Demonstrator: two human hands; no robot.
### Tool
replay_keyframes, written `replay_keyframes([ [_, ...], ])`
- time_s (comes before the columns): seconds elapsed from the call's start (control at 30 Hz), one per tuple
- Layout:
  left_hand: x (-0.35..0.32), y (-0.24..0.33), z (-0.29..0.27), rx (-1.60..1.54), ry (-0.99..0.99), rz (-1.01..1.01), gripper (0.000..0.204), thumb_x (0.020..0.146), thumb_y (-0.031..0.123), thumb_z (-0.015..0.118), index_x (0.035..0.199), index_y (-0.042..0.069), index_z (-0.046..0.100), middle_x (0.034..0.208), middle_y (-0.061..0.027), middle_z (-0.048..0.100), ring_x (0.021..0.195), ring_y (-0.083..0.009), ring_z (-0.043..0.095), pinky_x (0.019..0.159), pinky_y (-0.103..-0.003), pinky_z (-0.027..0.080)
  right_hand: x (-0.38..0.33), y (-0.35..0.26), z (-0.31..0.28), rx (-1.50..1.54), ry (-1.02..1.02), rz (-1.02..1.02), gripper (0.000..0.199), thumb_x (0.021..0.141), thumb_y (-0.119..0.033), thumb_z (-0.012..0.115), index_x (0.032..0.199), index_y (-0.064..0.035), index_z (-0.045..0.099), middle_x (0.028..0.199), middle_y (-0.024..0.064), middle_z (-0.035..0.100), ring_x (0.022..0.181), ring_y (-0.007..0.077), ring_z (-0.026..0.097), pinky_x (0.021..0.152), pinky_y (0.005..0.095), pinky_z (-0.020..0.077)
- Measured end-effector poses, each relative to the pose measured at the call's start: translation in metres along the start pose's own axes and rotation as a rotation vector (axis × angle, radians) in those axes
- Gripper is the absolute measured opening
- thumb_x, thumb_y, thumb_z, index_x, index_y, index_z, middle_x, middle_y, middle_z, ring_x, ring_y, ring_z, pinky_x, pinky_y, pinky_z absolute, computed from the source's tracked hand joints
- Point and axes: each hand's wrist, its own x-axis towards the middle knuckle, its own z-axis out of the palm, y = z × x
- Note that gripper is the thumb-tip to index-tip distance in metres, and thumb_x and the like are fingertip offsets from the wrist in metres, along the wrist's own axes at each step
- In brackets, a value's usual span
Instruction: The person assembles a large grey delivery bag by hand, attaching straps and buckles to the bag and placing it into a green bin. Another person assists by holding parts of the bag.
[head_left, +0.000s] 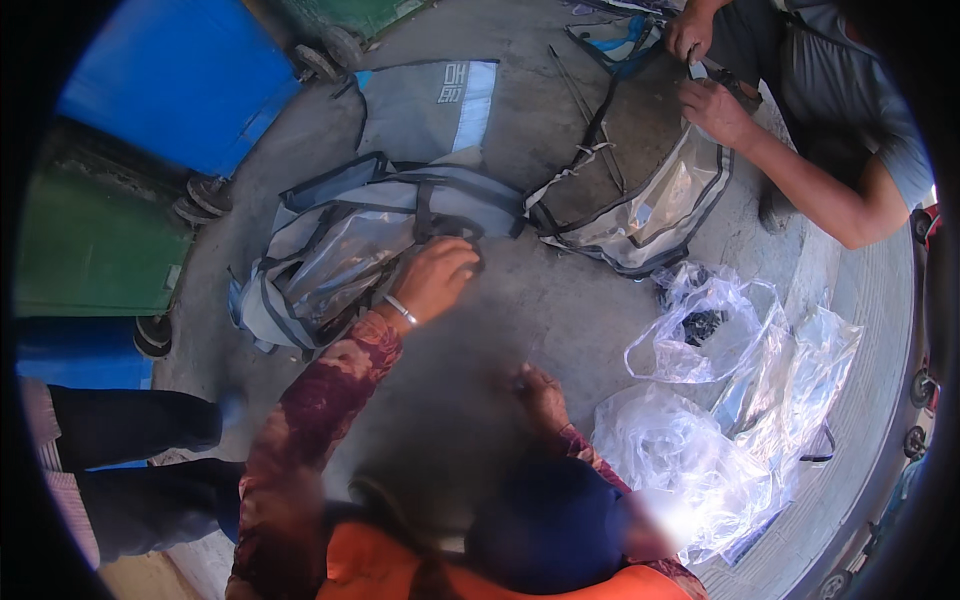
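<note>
Grey bag [340, 250]: matt woven cloth with dark webbing trim; its front panel is clear glossy plastic, creased and catching light.
Second bag [640, 200]: glossy see-through plastic face edged in black cloth binding, with thin dark straps.
Loose wrappers [720, 420]: thin clear plastic film, crumpled, very shiny.
Floor [520, 310]: bare concrete, rough, dull grey, stained.
Bins [180, 80]: smooth hard plastic, blue and green, slight sheen; the wheels look like matt black rubber.
Bracelet [401, 309]: polished metal, silvery, on the left hand [435, 280].
Sleeve [310, 430]: soft patterned cloth, matt, dark red.
Vest [380, 570]: orange cloth, smooth, faint sheen.
</note>
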Motion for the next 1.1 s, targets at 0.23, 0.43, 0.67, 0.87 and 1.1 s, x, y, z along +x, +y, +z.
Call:
replay_keyframes([
  [0.23,0.064,0.03,0.072,-0.355,-0.004,-0.111,0.056,0.088,0.016,0.069,0.14,0.01,0.049,0.125,-0.0106,0.063,0.092,-0.0196,0.068,0.078,-0.032,0.056,0.001,0.006,-0.014,0.039,0.048,0.079,0.028,0.097,-0.032,0.059,0.093,-0.0047,0.066,0.085,0.0037,0.065,0.076,0.0139,0.06,0.07,0.028,0.046],
  [0.43,0.112,0.048,0.086,-0.664,-0.254,-0.457,0.028,0.09,0.023,0.07,0.112,0.007,0.064,0.089,-0.0046,0.071,0.059,-0.0104,0.065,0.051,-0.026,0.052,-0.003,-0.012,-0.018,-0.156,0.106,-0.129,0.032,0.099,-0.032,0.056,0.093,-0.0021,0.066,0.081,0.0047,0.063,0.073,0.0127,0.058,0.069,0.0278,0.0453],
  [0.67,0.078,0.036,0.067,-0.885,0.12,-0.535,0.014,0.088,0.01,0.072,0.095,-0.002,0.067,0.078,-0.0061,0.07,0.059,-0.0109,0.068,0.05,-0.023,0.053,0.001,-0.119,-0.014,-0.577,0.148,-0.453,0.036,0.103,-0.033,0.051,0.091,-0.0021,0.066,0.063,0.005,0.057,0.058,0.0145,0.055,0.058,0.03,0.0439],
  [0.87,0.064,0.046,0.054,-0.789,0.222,-0.549,0.011,0.088,0.003,0.07,0.095,-0.004,0.066,0.075,-0.0088,0.071,0.061,-0.0148,0.071,0.052,-0.026,0.056,0.048,-0.155,0.02,-0.762,0.153,-0.758,0.035,0.104,-0.03,0.05,0.092,-0.0015,0.065,0.056,-0.0007,0.047,0.052,0.0084,0.046,0.05,0.0268,0.0362],
  [1.1,0.058,0.049,0.04,-0.553,0.265,-0.626,0.009,0.089,0.002,0.067,0.095,-0.004,0.063,0.078,-0.0112,0.07,0.062,-0.0162,0.071,0.049,-0.028,0.053,0.073,-0.159,0.046,-0.984,0.106,-0.89,0.028,0.102,-0.023,0.05,0.092,-0.0011,0.064,0.059,0.0115,0.054,0.053,0.0232,0.056,0.056,0.0361,0.0445],
])
